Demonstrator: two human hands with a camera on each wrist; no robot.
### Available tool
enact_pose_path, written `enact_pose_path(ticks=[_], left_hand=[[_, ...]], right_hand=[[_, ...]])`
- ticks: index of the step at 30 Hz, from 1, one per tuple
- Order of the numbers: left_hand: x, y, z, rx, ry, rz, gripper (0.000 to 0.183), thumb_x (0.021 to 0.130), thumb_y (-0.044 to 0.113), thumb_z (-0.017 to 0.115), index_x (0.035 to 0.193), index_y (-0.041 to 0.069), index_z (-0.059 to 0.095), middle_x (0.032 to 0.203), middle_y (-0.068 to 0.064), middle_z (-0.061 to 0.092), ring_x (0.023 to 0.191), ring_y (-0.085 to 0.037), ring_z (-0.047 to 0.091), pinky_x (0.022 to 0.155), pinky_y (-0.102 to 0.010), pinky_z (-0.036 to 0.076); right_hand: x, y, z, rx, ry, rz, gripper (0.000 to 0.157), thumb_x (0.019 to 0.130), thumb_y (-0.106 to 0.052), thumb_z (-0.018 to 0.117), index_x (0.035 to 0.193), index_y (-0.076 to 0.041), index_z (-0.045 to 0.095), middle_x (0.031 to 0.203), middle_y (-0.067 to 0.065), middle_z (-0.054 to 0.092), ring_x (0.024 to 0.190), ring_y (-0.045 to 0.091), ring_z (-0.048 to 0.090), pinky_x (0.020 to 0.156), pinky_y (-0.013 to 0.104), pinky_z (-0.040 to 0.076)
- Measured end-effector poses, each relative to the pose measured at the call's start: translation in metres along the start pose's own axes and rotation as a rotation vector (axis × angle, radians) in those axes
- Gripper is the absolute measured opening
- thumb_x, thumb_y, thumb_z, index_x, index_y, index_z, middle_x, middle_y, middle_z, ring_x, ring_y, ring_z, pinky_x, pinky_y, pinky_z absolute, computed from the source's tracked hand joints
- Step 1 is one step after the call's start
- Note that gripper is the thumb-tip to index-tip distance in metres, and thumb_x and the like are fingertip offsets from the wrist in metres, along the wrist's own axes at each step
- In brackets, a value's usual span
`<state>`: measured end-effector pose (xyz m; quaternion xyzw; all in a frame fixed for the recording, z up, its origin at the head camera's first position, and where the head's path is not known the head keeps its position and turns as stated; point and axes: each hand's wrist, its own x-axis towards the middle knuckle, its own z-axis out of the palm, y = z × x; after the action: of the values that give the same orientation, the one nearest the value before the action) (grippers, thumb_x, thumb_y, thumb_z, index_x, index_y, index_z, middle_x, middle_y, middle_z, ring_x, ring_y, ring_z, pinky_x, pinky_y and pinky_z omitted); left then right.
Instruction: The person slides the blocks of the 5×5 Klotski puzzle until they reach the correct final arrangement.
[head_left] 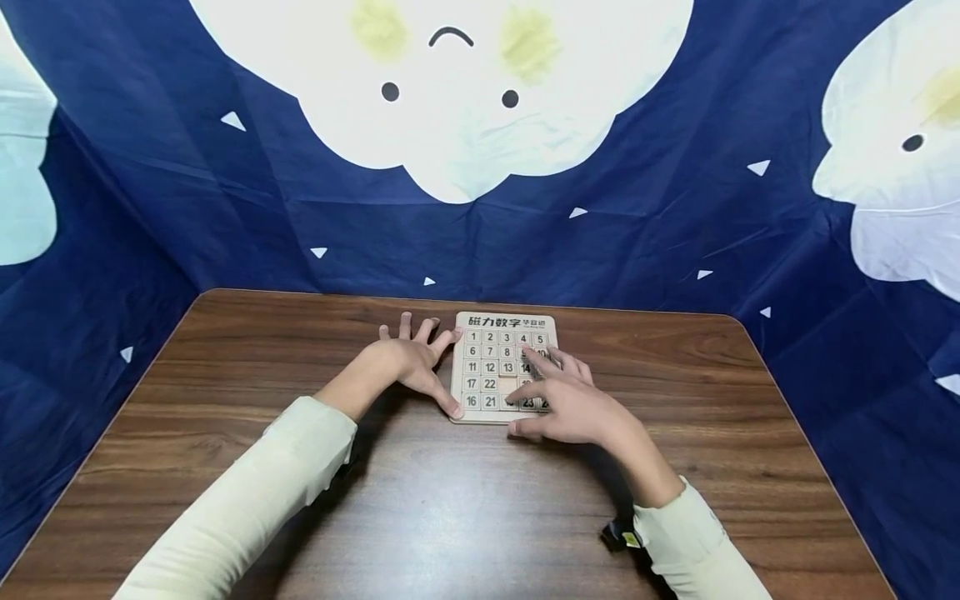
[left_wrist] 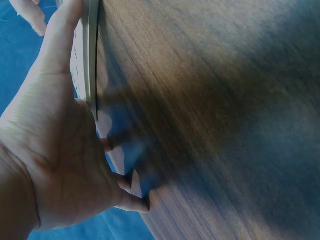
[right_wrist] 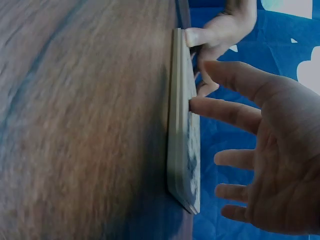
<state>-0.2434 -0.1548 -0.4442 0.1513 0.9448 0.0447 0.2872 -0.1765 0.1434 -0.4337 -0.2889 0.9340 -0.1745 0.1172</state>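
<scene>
Nearest the viewer, two pale cream sleeves [head_left: 247,500] reach forward over a dark wooden table [head_left: 420,517], and a small dark tag with a yellow spot shows at the right cuff [head_left: 622,535]. The right hand [head_left: 566,404] lies over the near right part of a flat wooden number puzzle [head_left: 491,367], which sits flat on the table a little past its middle, toward the far edge. This hand grasps nothing: its fingers are spread and fairly straight, and the forefinger [head_left: 534,357] stretches out onto the numbered tiles near the one marked 14; in the right wrist view that fingertip [right_wrist: 196,105] touches the face of the puzzle [right_wrist: 181,125] while the other fingers stand off it. The left hand [head_left: 411,362] is just beside the left edge of the puzzle, its fingers splayed and relaxed, grasping nothing; the thumb [head_left: 448,402] rests against the near left corner and the forefinger touches the far left corner. In the left wrist view the thumb [left_wrist: 62,27] lies along the thin edge of the puzzle [left_wrist: 91,60]. Beyond the table hangs a dark blue cloth [head_left: 637,233] printed with white clouds [head_left: 450,83] and small white triangles
</scene>
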Motion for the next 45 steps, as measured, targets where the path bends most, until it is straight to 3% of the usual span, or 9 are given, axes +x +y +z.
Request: enact_pose_path(ticks=[6,14,19,25,30,34,38,41,45], left_hand=[[-0.001,-0.001,0.000,-0.004,-0.001,-0.006,0.155,0.068,0.093,0.086,0.183,0.034,-0.001,0.191,-0.019,-0.008,0.169,-0.065,-0.018,0.130,-0.090,-0.002],[0.000,0.000,-0.001,-0.001,0.001,-0.005,0.155,0.068,0.093,0.086,0.183,0.035,0.000,0.191,-0.019,-0.008,0.169,-0.065,-0.018,0.130,-0.091,-0.003],[0.000,0.000,-0.001,-0.001,-0.003,-0.003,0.155,0.068,0.094,0.085,0.183,0.035,0.000,0.191,-0.019,-0.008,0.169,-0.065,-0.018,0.130,-0.091,-0.003],[0.000,-0.001,-0.001,-0.012,-0.005,-0.006,0.156,0.068,0.093,0.086,0.183,0.036,-0.001,0.191,-0.019,-0.008,0.169,-0.065,-0.020,0.129,-0.091,-0.003],[0.000,-0.002,-0.001,-0.013,-0.006,-0.004,0.156,0.067,0.093,0.086,0.183,0.035,-0.001,0.191,-0.020,-0.009,0.169,-0.064,-0.020,0.129,-0.091,-0.004],[0.001,-0.002,0.000,-0.005,-0.004,-0.002,0.157,0.067,0.094,0.086,0.183,0.035,-0.002,0.191,-0.020,-0.008,0.169,-0.065,-0.019,0.129,-0.091,-0.004],[0.002,-0.002,0.001,0.002,-0.002,0.000,0.157,0.067,0.095,0.085,0.183,0.034,-0.001,0.191,-0.020,-0.007,0.169,-0.066,-0.018,0.129,-0.091,-0.003],[0.002,-0.002,0.001,-0.003,-0.001,-0.002,0.157,0.067,0.094,0.086,0.183,0.035,-0.001,0.191,-0.020,-0.007,0.169,-0.066,-0.018,0.129,-0.091,-0.003],[0.001,-0.001,0.000,-0.004,0.001,0.000,0.156,0.067,0.094,0.085,0.183,0.035,-0.001,0.191,-0.020,-0.007,0.169,-0.066,-0.018,0.129,-0.091,-0.003]], right_hand=[[0.002,0.006,-0.001,-0.034,0.007,0.033,0.056,0.099,-0.053,0.080,0.151,-0.031,0.075,0.186,0.023,0.028,0.169,0.062,0.022,0.133,0.080,0.020],[-0.014,0.012,-0.004,0.013,0.025,0.033,0.033,0.097,-0.048,0.083,0.123,-0.028,0.088,0.183,0.021,0.037,0.169,0.062,0.022,0.131,0.085,0.018],[-0.011,0.008,0.000,0.030,-0.003,-0.008,0.043,0.098,-0.048,0.082,0.137,-0.029,0.083,0.184,0.022,0.033,0.168,0.064,0.024,0.131,0.085,0.018],[-0.007,0.013,-0.001,0.008,0.037,0.063,0.057,0.099,-0.050,0.081,0.150,-0.024,0.076,0.185,0.022,0.030,0.170,0.061,0.023,0.132,0.082,0.020],[-0.013,0.016,-0.001,0.014,-0.002,0.063,0.049,0.100,-0.051,0.080,0.142,-0.026,0.081,0.184,0.021,0.034,0.169,0.060,0.024,0.131,0.083,0.021],[-0.014,0.013,-0.002,0.016,0.016,0.048,0.043,0.099,-0.050,0.082,0.135,-0.026,0.085,0.184,0.020,0.035,0.170,0.060,0.024,0.131,0.083,0.020],[-0.006,0.008,0.000,0.019,0.039,0.037,0.051,0.099,-0.051,0.081,0.145,-0.028,0.079,0.186,0.021,0.029,0.170,0.060,0.023,0.133,0.081,0.019],[0.000,0.006,0.001,0.017,0.008,0.033,0.058,0.100,-0.053,0.079,0.153,-0.031,0.073,0.187,0.022,0.025,0.170,0.061,0.022,0.133,0.081,0.020],[0.001,0.007,-0.001,-0.009,-0.011,0.082,0.052,0.100,-0.052,0.080,0.148,-0.030,0.077,0.186,0.022,0.028,0.170,0.061,0.021,0.133,0.081,0.019]])
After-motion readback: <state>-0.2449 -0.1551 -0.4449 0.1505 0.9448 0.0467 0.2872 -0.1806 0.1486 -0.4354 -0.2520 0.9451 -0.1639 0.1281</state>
